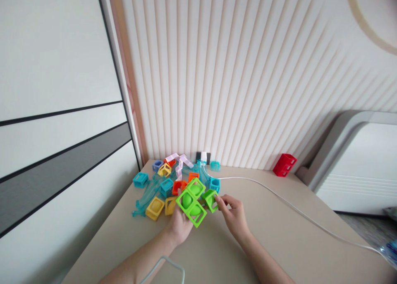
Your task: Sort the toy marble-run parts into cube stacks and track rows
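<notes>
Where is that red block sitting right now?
In the head view, the red block sits alone at the far right of the table, against the ribbed wall, well apart from the colourful pile.

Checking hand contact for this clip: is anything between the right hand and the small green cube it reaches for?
Nothing visible. The right hand already pinches the small green cube, held beside the green block cluster in the left hand.

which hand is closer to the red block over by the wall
Right. The right hand lies nearer the red block, though well short of it. The left hand is farther away, holding the green cubes.
</notes>
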The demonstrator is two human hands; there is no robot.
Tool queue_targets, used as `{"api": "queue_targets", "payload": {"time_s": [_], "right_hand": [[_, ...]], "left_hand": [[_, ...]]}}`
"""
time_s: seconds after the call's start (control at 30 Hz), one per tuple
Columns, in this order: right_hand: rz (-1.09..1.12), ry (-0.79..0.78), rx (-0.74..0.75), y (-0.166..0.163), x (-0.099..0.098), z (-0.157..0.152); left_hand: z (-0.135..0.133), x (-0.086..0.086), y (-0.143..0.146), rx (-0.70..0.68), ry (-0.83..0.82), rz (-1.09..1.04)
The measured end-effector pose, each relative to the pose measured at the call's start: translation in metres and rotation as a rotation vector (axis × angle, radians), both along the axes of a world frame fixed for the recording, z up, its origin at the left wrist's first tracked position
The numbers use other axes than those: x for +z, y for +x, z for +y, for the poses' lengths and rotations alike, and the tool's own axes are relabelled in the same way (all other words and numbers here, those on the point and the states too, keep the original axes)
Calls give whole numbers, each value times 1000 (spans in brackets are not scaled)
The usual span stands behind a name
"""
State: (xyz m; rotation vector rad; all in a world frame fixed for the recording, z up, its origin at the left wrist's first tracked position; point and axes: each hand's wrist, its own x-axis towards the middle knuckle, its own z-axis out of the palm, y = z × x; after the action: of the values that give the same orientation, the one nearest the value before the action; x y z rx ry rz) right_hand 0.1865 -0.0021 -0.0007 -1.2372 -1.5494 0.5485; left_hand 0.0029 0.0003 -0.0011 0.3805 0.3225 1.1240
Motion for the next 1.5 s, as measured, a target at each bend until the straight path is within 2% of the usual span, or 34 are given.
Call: {"api": "queue_targets", "payload": {"time_s": [0.27,0.5,0.7,1.13,1.3,1.5], "right_hand": [[-41,37,-53,-1,0,-3],[-88,69,-74,-2,-1,-3],[-106,77,-54,-3,-3,-4],[-143,95,2,-5,-5,-5],[-127,82,-22,-5,-4,-6],[-130,96,-35,-4,-4,-5]], "left_hand": [[5,-5,4,12,-1,26],[3,2,5,2,-26,27],[1,7,6,-38,-44,31],[-1,10,5,-22,-71,49],[0,10,6,-37,-90,73],[1,7,7,-33,-30,86]]}}
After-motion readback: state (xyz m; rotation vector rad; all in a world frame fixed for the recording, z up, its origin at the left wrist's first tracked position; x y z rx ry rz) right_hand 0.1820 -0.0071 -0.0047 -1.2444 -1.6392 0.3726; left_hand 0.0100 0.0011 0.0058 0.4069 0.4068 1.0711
